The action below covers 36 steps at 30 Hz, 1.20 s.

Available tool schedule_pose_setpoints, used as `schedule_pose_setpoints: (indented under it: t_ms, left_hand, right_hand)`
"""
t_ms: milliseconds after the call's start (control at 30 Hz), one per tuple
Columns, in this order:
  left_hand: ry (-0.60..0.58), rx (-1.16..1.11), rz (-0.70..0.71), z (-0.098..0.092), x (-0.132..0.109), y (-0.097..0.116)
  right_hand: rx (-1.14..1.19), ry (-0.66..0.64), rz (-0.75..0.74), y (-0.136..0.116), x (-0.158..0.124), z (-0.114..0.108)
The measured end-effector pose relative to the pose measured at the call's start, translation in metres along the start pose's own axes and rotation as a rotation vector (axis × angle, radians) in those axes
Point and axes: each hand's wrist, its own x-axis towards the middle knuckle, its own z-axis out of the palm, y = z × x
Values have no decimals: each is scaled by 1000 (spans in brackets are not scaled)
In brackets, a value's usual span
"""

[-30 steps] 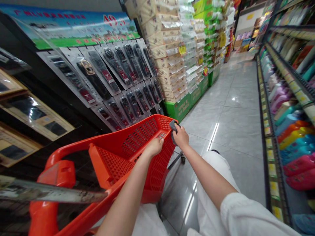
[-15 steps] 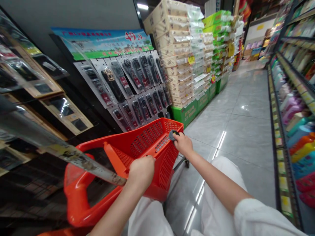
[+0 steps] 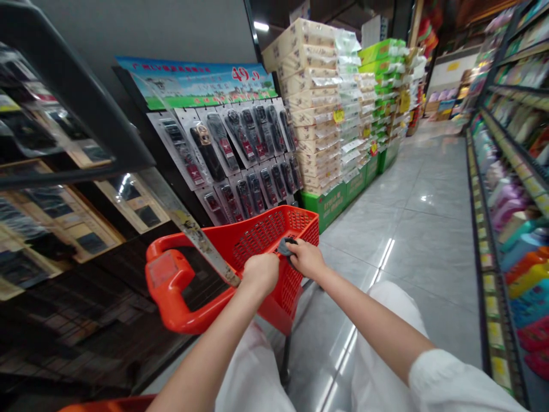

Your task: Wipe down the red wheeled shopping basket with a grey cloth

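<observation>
My left hand (image 3: 261, 273) is a closed fist at the lower end of a worn, stained metal pole (image 3: 201, 243). The pole slants up to the left, where a black frame (image 3: 64, 86) comes close to the camera. My right hand (image 3: 307, 258), just beside it, pinches a small grey and black thing (image 3: 286, 246), perhaps a cloth; its exact kind is unclear. Under both hands stands a red plastic shopping cart (image 3: 300, 226) with perforated walls. Its thick handle (image 3: 169, 272) lies left of my left forearm. My left fingers are mostly hidden.
Packaged belts (image 3: 246, 134) hang at the left beneath a price banner (image 3: 197, 86). Stacked cartons (image 3: 315, 109) stand on green bases (image 3: 330, 203) beyond the cart. Shelves of bottles (image 3: 514, 200) line the right side. A grey tiled floor (image 3: 422, 229) runs between them.
My left hand has shifted right and up, my right hand slightly left, so they are closer together. The pole has tilted, and its black frame now shows at upper left.
</observation>
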Motion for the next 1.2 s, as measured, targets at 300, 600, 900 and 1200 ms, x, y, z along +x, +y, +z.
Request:
schedule_pose_setpoints:
  t_ms: [300, 600, 900, 1200]
  left_hand:
    - [1210, -189, 397, 1, -71, -50]
    - [786, -1666, 162, -50, -55, -58]
    - [332, -2126, 567, -48, -51, -73]
    - [216, -2145, 693, -47, -48, -80]
  right_hand:
    - [-26, 14, 118, -21, -3, -1]
    - [-49, -71, 66, -42, -24, -19]
    - [46, -139, -381, -92, -55, -55]
    - [-7, -112, -370, -107, -56, -57]
